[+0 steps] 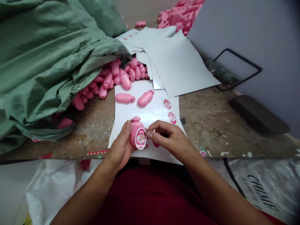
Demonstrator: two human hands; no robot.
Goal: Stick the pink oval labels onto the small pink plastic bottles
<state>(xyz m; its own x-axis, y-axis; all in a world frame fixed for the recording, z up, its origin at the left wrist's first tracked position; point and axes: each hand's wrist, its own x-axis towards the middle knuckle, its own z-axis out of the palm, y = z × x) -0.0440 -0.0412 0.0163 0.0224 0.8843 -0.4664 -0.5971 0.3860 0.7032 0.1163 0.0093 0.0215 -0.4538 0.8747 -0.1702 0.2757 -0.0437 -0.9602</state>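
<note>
My left hand is wrapped round a pink bottle, held upright above a sticker sheet. An oval "BABY" sticker lies against the bottle's front, jutting slightly past its right side. The thumb and forefinger of my right hand pinch the sticker's upper right edge. Whether all of it touches the bottle I cannot tell. Two more pink bottles, one lying left and one tilted right, rest on the sheet. Along its right side are oval stickers; another is partly hidden under my right hand.
A green sack spills a heap of pink bottles on the left. White sheets are piled at the back. More pink pieces lie behind. To the right are a black wire frame and a dark block.
</note>
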